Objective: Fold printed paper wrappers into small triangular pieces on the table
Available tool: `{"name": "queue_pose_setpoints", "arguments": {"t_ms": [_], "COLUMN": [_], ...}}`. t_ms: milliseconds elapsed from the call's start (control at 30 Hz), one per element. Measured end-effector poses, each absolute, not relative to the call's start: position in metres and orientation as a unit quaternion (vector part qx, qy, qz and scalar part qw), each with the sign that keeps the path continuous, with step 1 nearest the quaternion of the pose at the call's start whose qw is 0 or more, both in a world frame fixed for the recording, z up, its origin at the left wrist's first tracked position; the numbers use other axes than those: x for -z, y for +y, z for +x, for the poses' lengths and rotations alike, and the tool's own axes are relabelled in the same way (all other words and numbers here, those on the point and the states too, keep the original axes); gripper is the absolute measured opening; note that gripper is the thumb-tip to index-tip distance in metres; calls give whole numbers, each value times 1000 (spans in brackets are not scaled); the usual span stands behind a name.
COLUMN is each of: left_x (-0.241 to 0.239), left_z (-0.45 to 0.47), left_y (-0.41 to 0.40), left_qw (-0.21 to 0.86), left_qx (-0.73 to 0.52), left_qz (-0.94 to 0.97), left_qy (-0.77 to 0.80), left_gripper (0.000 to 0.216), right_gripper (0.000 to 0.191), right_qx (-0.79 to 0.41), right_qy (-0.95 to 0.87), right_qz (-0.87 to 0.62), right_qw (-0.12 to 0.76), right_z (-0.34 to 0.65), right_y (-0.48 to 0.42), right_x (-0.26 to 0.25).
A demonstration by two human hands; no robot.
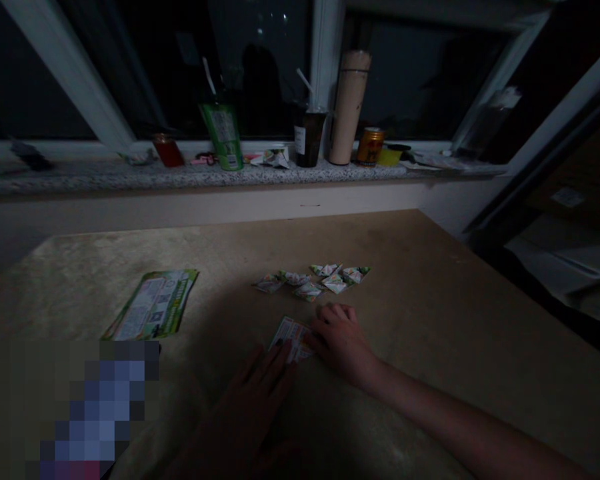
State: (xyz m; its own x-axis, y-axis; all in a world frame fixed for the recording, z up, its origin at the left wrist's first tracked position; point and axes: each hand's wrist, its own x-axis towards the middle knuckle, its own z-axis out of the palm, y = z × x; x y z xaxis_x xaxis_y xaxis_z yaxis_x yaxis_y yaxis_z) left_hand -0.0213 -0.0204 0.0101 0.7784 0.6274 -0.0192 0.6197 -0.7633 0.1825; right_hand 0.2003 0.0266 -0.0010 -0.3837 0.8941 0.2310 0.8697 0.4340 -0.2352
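Observation:
A small printed paper (pixel 291 335) with a pale edge lies on the table between my two hands. My left hand (pixel 260 387), in deep shadow, lies flat with fingers stretched out, its fingertips on the paper's lower left part. At the paper's right edge, my right hand (pixel 341 341) has its fingers curled together, with the thumb side on the paper. Just beyond the hands sit several small folded paper pieces (pixel 307 291) with pointed ends, grouped in a loose row. Whatever lies under the palms is hidden.
Green printed leaflets (pixel 153 305) lie at the left of the tabletop (pixel 420 287). A blurred-out patch covers the lower left. Along the stone windowsill (pixel 140 177) stand a green cup (pixel 223 137), a dark cup (pixel 310 139), a tall flask (pixel 349 110), an orange can (pixel 370 147) and a red jar (pixel 168 151).

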Motion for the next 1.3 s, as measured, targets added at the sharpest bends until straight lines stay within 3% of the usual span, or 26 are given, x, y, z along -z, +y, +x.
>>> {"name": "queue_pose_setpoints", "arguments": {"t_ms": [233,867,1300], "left_x": [-14,-1,-11], "left_z": [-25,-10,-9], "left_y": [-21,-26,-25], "left_qw": [131,86,144], "left_qx": [-47,-35,-51], "left_qz": [926,930,924], "left_qy": [352,355,350], "left_gripper": [84,82,87], "right_gripper": [14,14,11], "right_qx": [-45,-41,-65], "right_qy": [-830,-828,-854], "right_qz": [-529,-530,-452], "right_qw": [168,179,251], "right_z": [200,200,209], "right_y": [27,27,18], "right_x": [1,2,-8]}}
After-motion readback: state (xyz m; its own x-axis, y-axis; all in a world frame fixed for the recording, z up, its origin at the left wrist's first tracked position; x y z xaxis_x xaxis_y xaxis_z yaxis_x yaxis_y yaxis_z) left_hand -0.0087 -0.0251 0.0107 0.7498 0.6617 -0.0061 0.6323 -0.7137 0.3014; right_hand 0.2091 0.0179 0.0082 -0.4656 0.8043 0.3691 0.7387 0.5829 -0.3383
